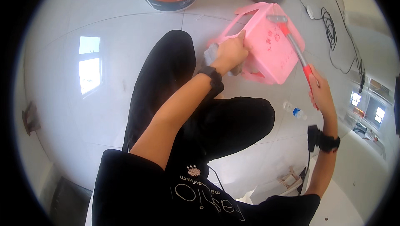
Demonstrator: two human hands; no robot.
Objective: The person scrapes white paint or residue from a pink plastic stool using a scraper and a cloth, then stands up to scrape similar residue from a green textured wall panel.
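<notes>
So pink stool (pixel 263 53) abuts L hand (pixel 232 53), mostly to its rt

The floor (pixel 112 115) is glossy pale tile with thin joints. On it gleams a bright, two-paned window reflection (pixel 89 67); left of that reflection a pale wall (pixel 38 153) borders the tiles, softly shaded.

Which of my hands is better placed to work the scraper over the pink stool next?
Probably your right hand: it grips the scraper by its red handle, with the head at the pink stool. Your left hand is at the stool's edge, better placed for steadying.
</notes>
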